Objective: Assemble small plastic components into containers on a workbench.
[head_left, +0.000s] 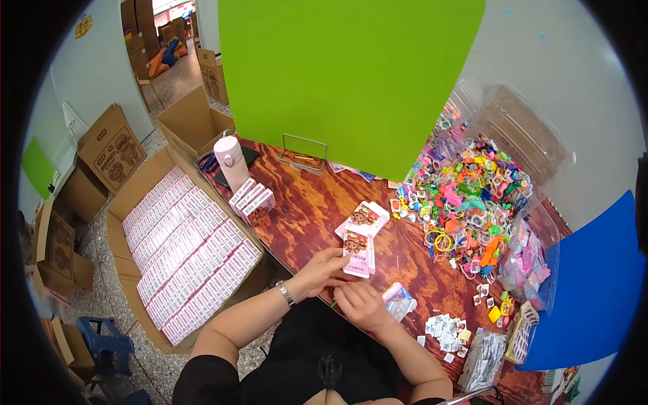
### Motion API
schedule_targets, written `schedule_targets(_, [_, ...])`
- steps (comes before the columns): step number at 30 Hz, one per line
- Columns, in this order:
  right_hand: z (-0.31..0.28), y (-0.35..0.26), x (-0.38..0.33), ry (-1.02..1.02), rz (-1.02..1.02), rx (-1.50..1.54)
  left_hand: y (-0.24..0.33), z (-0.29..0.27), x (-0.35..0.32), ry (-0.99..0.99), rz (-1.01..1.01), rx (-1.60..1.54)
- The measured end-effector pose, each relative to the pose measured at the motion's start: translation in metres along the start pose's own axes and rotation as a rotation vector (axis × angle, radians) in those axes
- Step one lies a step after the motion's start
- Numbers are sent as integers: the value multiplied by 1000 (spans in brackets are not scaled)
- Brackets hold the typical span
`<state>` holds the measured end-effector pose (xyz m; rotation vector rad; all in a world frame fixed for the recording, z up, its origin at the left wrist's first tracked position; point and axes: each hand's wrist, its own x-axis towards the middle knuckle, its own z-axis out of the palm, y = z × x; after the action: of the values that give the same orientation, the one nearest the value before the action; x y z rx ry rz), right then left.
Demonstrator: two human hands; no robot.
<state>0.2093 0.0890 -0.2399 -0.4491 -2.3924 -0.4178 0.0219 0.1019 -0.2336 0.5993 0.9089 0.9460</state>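
While the left hand (320, 273) touches a pink carton (358, 256) just right of its thumb, I cannot tell whether it grips; the right hand (362, 306) curls, contents hidden. Probably light, stiffish and crushable, the carton suits a gentle side-edge pinch.

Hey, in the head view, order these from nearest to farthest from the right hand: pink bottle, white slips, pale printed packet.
1. Pale printed packet: just right of the right hand.
2. White slips: farther right.
3. Pink bottle: left, farther back.
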Motion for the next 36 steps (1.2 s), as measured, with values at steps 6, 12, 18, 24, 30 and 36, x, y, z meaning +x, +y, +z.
schedule_targets(6, [8,45,-17,8,810,230,-21,-8,28,198,8,179])
schedule_targets(12, [35,64,-39,-315,1005,238,-43,-1,41,310,116,317])
schedule_targets(18, [44,57,-40,-156,982,286,-46,0,45,209,168,377])
schedule_targets(24, [15,34,-32,261,1180,898,-51,1,26,195,556,538])
schedule_targets(30, [5,-10,-35,248,1018,726,-38,41,5,305,600,648])
schedule_targets(36, [-22,-19,-21,334,1194,1125,-47,27,7,281,697,644])
